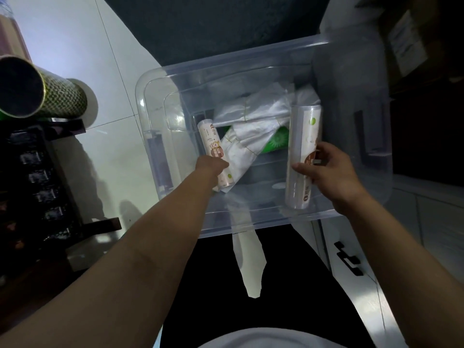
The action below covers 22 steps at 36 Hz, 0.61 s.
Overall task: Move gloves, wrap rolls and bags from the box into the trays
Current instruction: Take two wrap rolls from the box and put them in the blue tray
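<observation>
Both hands in the box (175,79): left hand (212,165) clenched around one roll (210,139), right hand (329,169) fingers grasping another roll (302,146) beside the bags (253,114).

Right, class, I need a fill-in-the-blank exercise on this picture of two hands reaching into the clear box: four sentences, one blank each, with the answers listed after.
1. Both hands reach into a clear plastic ____.
2. The right hand grips a wrap ____ by its near half.
3. Between the two rolls lies crumpled clear plastic over a packet coloured ____.
4. The left hand closes on the roll at the ____ side of the box.

Missing words: box; roll; green; left
</observation>
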Available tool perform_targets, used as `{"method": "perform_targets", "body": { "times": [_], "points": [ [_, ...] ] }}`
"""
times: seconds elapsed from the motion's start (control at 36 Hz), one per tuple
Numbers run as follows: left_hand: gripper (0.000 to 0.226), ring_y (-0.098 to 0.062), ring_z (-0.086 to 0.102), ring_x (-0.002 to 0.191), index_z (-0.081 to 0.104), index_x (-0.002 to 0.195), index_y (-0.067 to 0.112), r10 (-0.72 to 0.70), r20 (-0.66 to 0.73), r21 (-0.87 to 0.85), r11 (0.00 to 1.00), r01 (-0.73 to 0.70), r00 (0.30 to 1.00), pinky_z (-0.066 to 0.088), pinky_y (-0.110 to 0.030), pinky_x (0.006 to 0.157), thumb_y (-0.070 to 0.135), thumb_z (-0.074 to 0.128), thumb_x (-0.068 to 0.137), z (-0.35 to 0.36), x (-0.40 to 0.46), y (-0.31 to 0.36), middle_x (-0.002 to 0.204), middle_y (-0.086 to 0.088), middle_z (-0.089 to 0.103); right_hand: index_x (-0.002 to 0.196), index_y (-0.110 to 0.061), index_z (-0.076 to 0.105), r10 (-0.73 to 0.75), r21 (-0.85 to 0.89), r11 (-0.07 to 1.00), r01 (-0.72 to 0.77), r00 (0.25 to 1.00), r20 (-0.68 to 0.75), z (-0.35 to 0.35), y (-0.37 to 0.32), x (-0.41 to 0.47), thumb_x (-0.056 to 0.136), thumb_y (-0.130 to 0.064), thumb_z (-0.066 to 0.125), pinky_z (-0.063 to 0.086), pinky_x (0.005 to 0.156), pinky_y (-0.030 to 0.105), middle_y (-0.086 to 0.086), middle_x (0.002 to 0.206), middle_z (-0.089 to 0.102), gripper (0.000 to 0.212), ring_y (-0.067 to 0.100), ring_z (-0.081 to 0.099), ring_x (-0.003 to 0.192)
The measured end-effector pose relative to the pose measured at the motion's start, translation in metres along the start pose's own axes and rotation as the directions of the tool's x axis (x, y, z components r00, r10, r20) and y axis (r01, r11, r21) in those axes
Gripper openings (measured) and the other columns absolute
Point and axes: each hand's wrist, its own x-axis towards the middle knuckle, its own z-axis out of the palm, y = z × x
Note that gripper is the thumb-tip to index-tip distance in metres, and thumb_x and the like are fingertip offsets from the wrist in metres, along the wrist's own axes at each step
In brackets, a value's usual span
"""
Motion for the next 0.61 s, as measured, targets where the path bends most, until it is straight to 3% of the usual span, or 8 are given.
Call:
{"method": "perform_targets", "body": {
  "times": [0.14, 0.25, 0.44, 0.53, 0.61],
  "points": [
    [0.059, -0.033, 0.066, 0.102, 0.055, 0.124, 0.002, -0.005, 0.042, -0.106, 0.994, 0.009, 0.999, 0.055, -0.052, 0.087, 0.006, 0.083, 0.072, -0.015, -0.03, 0.007, 0.12, -0.016, 0.066, 0.124, -0.012, 0.06, -0.023, -0.025, 0.999, 0.023, 1.0, -0.01, -0.005, -0.015, -0.014, 0.073, -0.006, 0.081, 0.052, 0.074, 0.031, 0.013, 0.106, 0.067, 0.056, 0.018, 0.064, 0.082],
    [0.051, -0.029, 0.065, 0.097, 0.057, 0.124, 0.001, 0.079, 0.078, -0.162, 0.985, -0.065, 0.994, 0.055, -0.04, 0.07, 0.002, 0.078, 0.077, -0.034, -0.093, 0.014, 0.119, -0.015, 0.065, 0.125, -0.009, 0.06, -0.042, -0.042, 0.998, 0.043, 0.999, 0.023, -0.008, -0.034, -0.034, 0.073, -0.007, 0.081, 0.05, 0.074, 0.026, 0.008, 0.104, 0.067, 0.056, 0.017, 0.063, 0.085],
    [0.051, -0.018, 0.067, 0.092, 0.054, 0.116, 0.014, 0.365, 0.105, -0.203, 0.918, -0.339, 0.925, 0.058, -0.038, 0.075, -0.002, 0.079, 0.074, -0.071, -0.222, 0.021, 0.116, -0.008, 0.067, 0.112, -0.015, 0.06, -0.104, -0.02, 0.994, 0.106, 0.992, 0.067, -0.018, -0.075, -0.073, 0.073, -0.012, 0.082, 0.052, 0.07, 0.027, -0.005, 0.093, 0.064, 0.044, 0.007, 0.062, 0.081],
    [0.059, -0.019, 0.068, 0.1, 0.055, 0.12, 0.019, 0.454, 0.102, -0.167, 0.885, -0.434, 0.885, 0.057, -0.046, 0.089, 0.003, 0.082, 0.071, -0.083, -0.256, 0.016, 0.117, -0.006, 0.068, 0.112, -0.011, 0.059, -0.137, 0.004, 0.99, 0.137, 0.989, 0.058, -0.021, -0.086, -0.082, 0.07, -0.016, 0.085, 0.053, 0.073, 0.031, -0.002, 0.096, 0.066, 0.05, 0.012, 0.064, 0.085],
    [0.06, -0.019, 0.067, 0.106, 0.054, 0.122, 0.025, 0.503, 0.086, -0.143, 0.861, -0.489, 0.86, 0.055, -0.049, 0.093, 0.006, 0.082, 0.072, -0.089, -0.277, 0.012, 0.12, -0.002, 0.068, 0.115, -0.011, 0.059, -0.163, 0.042, 0.986, 0.162, 0.986, 0.043, -0.022, -0.093, -0.087, 0.066, -0.018, 0.087, 0.056, 0.08, 0.036, 0.003, 0.102, 0.068, 0.057, 0.017, 0.066, 0.092]
  ]
}}
